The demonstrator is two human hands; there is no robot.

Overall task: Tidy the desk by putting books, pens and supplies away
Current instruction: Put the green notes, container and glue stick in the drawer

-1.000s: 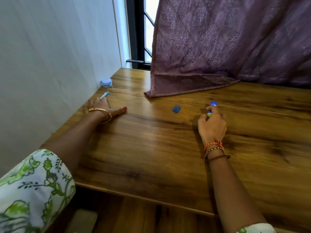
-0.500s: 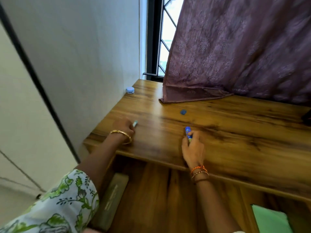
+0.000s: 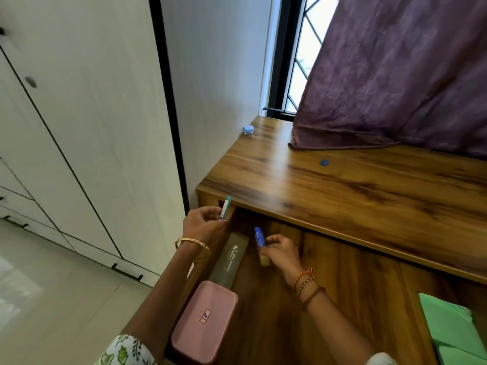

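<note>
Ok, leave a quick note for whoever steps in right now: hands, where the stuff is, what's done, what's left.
Left hand pinches a teal-capped pen below the desk's front edge. Right hand holds a blue-capped tube over the lower shelf, beside a grey case and pink box. Neither item is stowed yet. Left on the desk: a small blue piece and a blue-lidded jar.

Purple curtain [image 3: 395, 75] drapes desk's far edge; white wardrobe [image 3: 66, 127] left.
</note>
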